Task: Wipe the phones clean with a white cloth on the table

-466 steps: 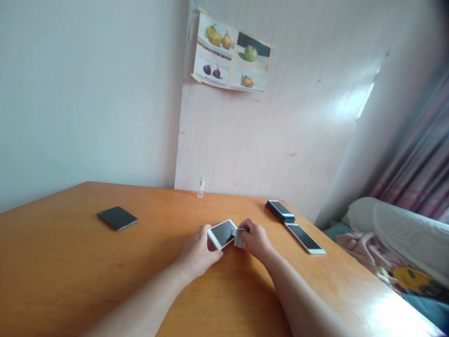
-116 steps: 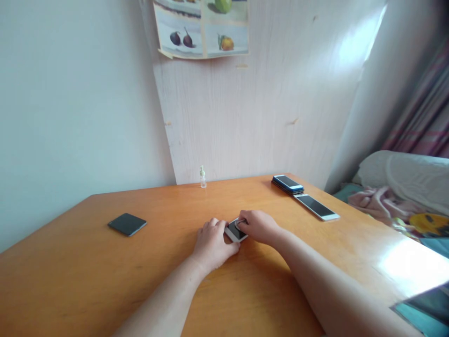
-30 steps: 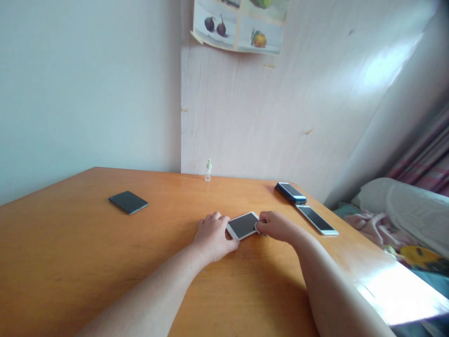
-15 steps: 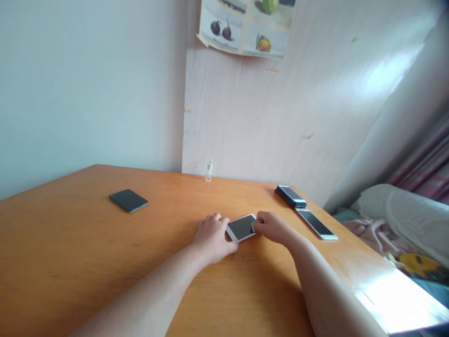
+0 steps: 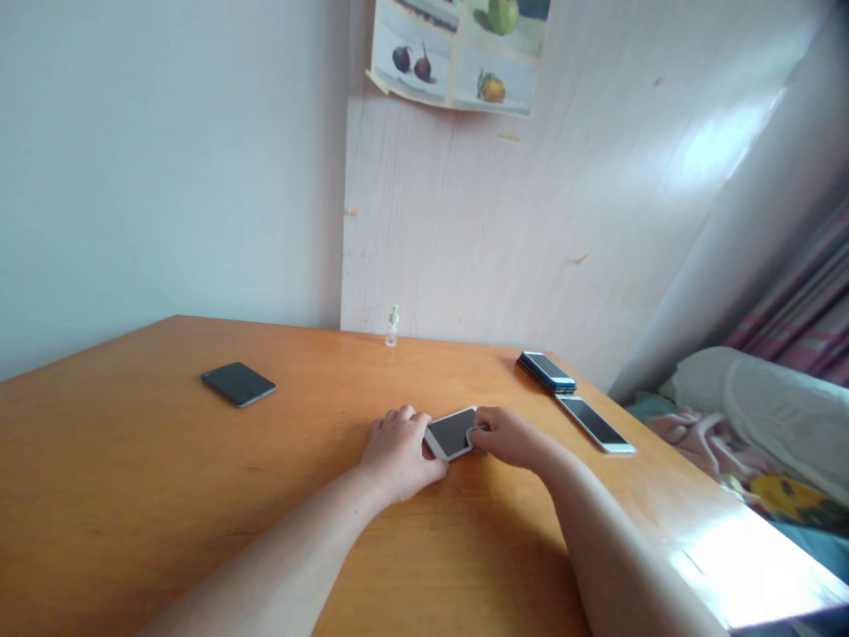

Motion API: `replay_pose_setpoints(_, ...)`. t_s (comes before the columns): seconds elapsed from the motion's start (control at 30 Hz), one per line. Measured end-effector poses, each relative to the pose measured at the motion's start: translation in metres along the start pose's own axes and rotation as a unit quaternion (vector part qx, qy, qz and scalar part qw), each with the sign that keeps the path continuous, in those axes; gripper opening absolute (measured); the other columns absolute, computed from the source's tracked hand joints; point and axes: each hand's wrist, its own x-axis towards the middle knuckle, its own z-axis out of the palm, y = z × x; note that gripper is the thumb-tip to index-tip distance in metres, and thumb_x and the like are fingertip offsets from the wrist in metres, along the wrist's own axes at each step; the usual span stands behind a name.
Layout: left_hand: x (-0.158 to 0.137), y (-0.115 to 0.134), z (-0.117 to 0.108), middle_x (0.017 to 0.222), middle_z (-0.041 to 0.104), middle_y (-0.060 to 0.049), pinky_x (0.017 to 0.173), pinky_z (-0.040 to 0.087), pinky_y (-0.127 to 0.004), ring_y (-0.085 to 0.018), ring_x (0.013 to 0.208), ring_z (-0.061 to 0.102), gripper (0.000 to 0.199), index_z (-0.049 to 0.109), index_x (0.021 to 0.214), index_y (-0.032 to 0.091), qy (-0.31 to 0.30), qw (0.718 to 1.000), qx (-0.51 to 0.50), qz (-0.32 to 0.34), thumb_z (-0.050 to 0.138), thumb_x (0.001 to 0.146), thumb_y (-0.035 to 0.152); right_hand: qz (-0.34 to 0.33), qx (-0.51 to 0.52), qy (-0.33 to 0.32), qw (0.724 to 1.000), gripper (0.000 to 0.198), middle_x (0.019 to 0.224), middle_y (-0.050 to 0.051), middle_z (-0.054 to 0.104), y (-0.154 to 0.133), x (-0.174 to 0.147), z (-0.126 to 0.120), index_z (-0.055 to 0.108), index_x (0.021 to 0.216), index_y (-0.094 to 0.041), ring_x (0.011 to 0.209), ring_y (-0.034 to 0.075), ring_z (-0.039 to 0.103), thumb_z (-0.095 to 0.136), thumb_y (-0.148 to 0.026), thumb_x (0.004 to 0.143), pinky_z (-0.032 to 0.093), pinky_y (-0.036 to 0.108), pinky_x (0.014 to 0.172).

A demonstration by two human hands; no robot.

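A white phone (image 5: 449, 433) with a dark screen lies flat on the orange wooden table (image 5: 199, 495), near its middle. My left hand (image 5: 398, 453) rests on the phone's left end and holds it down. My right hand (image 5: 508, 435) presses a small pale cloth (image 5: 475, 433) onto the right part of the screen; most of the cloth is hidden under the fingers.
A dark phone (image 5: 238, 383) lies at the left. Stacked phones (image 5: 547, 372) and a single white phone (image 5: 595, 423) sit near the right edge. A small clear bottle (image 5: 393, 326) stands by the wall. Bedding (image 5: 756, 416) lies beyond the table's right edge.
My right hand has slid leftward with the cloth across the phone's screen. My left hand has stayed on the phone's left end. The camera has shifted slightly.
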Motion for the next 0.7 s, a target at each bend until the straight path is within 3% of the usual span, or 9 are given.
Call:
replay_pose_setpoints(0.13,0.000,0.000,-0.001,0.101,0.058,-0.008,0.079,0.043,-0.038,-0.029,0.098,0.056,0.042,0.062,0.101,0.026,-0.007,1.000,0.005,-0.005,0.063,0.068,0.053,-0.044,0.009,0.007,0.999,0.013,0.072,-0.001,0.063,-0.017,-0.002,0.006,0.060,0.077,-0.019,0.063,0.012,0.050,0.054,-0.031,0.078,0.026,0.023,0.055)
replay_pose_setpoints(0.33,-0.001,0.002,-0.002,0.101,0.058,-0.007,0.082,0.044,-0.040,-0.029,0.099,0.056,0.043,0.062,0.103,0.027,0.004,1.000,-0.001,0.002,0.064,0.068,0.051,0.114,-0.090,0.053,0.988,0.016,0.068,0.002,0.062,0.007,0.000,-0.015,0.058,0.072,-0.019,0.061,0.014,0.050,0.054,-0.033,0.078,0.024,0.026,0.055)
replay_pose_setpoints(0.4,-0.001,0.002,-0.002,0.102,0.058,-0.007,0.083,0.044,-0.040,-0.029,0.099,0.056,0.044,0.062,0.103,0.027,0.001,1.000,-0.003,-0.002,0.064,0.067,0.052,0.094,-0.079,0.045,0.991,0.015,0.068,0.002,0.062,0.004,-0.002,-0.013,0.058,0.073,-0.019,0.062,0.014,0.050,0.053,-0.032,0.079,0.024,0.025,0.055)
replay_pose_setpoints(0.57,-0.002,0.003,-0.003,0.102,0.059,-0.008,0.083,0.044,-0.038,-0.029,0.099,0.056,0.042,0.063,0.099,0.026,-0.002,1.000,-0.012,-0.009,0.064,0.067,0.053,-0.090,0.018,-0.030,0.995,0.010,0.074,-0.001,0.064,-0.029,-0.011,0.009,0.058,0.076,-0.020,0.065,0.012,0.051,0.054,-0.029,0.079,0.028,0.023,0.056)
replay_pose_setpoints(0.63,-0.002,0.003,-0.004,0.102,0.059,-0.008,0.083,0.044,-0.039,-0.029,0.099,0.056,0.042,0.063,0.099,0.026,-0.003,1.000,-0.010,-0.009,0.064,0.067,0.054,-0.088,0.020,-0.036,0.995,0.012,0.074,0.000,0.064,-0.029,-0.010,0.009,0.058,0.076,-0.020,0.065,0.012,0.052,0.054,-0.031,0.079,0.028,0.023,0.056)
replay_pose_setpoints(0.7,-0.002,0.004,-0.005,0.103,0.059,-0.008,0.085,0.044,-0.040,-0.029,0.100,0.056,0.043,0.063,0.100,0.026,-0.009,1.000,-0.006,-0.012,0.065,0.067,0.054,-0.025,-0.010,-0.009,1.000,0.016,0.072,0.001,0.064,-0.017,-0.007,0.001,0.058,0.075,-0.020,0.064,0.013,0.052,0.054,-0.034,0.081,0.027,0.024,0.056)
